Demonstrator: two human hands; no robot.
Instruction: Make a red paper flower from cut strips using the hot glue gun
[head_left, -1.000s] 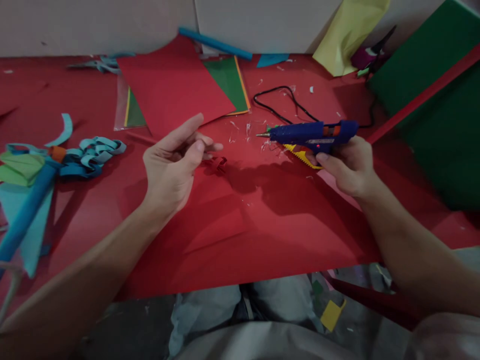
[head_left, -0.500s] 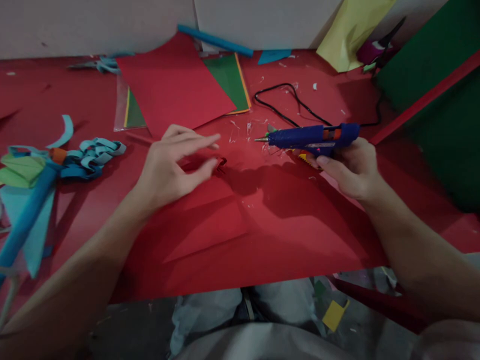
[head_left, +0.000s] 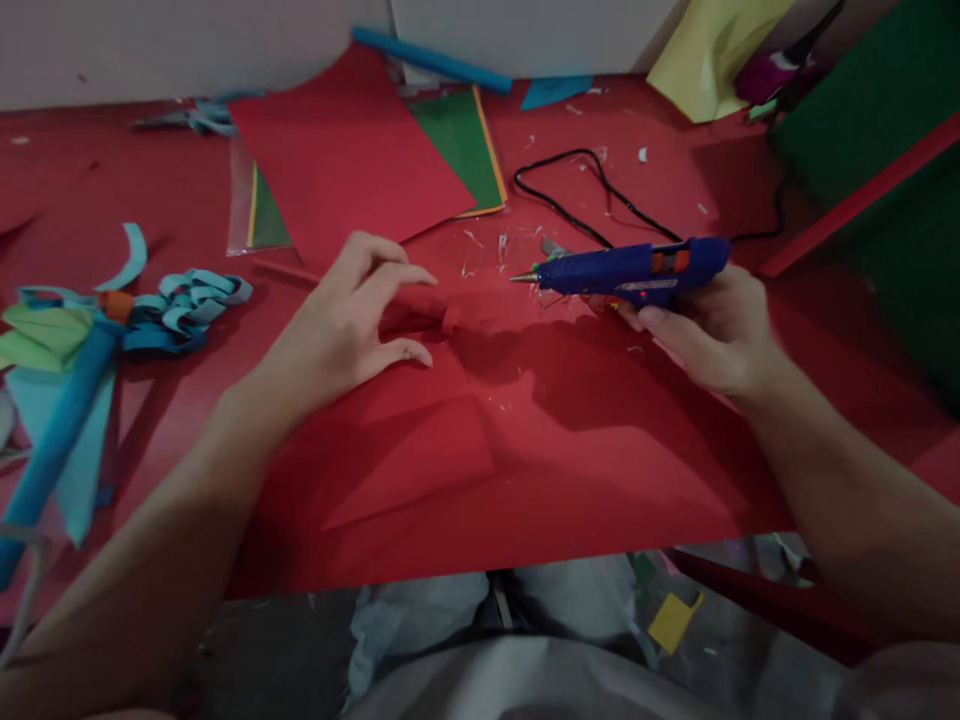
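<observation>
My right hand (head_left: 724, 330) grips a dark blue hot glue gun (head_left: 607, 270), its metal nozzle pointing left above the table. My left hand (head_left: 341, 315) is open, with thumb and fingers curved apart around a small piece of rolled or folded red paper (head_left: 448, 320). Whether the fingers touch that piece, I cannot tell. Below the left hand lies a folded red sheet (head_left: 420, 455), hard to tell from the red tabletop (head_left: 600, 490). Strings of dried glue (head_left: 502, 245) lie near the nozzle.
A red sheet (head_left: 352, 150) overlaps a pack of coloured paper (head_left: 457, 140) at the back. The gun's black cord (head_left: 559, 155) loops behind it. Blue scissors (head_left: 202, 115) lie at back left. A blue paper craft (head_left: 64, 430) with looped strips stands out at left.
My left hand's thumb has dropped and its fingers have spread wider around the small red paper piece. The glue gun has stayed in nearly the same place in my right hand.
</observation>
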